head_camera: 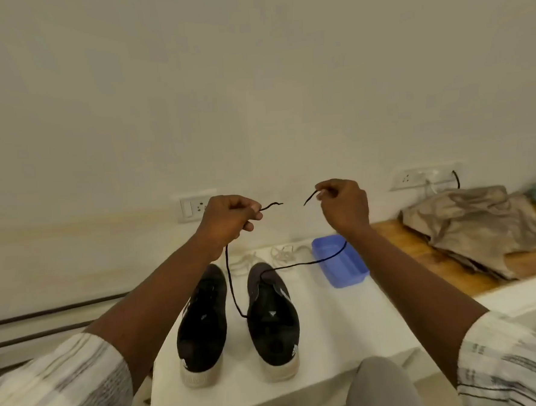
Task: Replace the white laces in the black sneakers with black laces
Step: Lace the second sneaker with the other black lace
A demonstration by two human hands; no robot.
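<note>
Two black sneakers with white soles stand side by side on a white table (331, 340), heels towards me: the left sneaker (202, 326) and the right sneaker (272, 321). A black lace (231, 283) runs through the front of the right sneaker. My left hand (230, 220) and my right hand (345, 206) are raised above the shoes, each pinching one end of that lace, with the tips pointing at each other. White laces (281, 255) lie loose on the table beyond the shoes.
A blue plastic tray (339, 262) sits on the table right of the shoes. Crumpled beige cloth (481, 224) lies on a wooden surface (420, 256) at right. Wall sockets (195, 207) sit behind. My knee (381, 387) is at the bottom.
</note>
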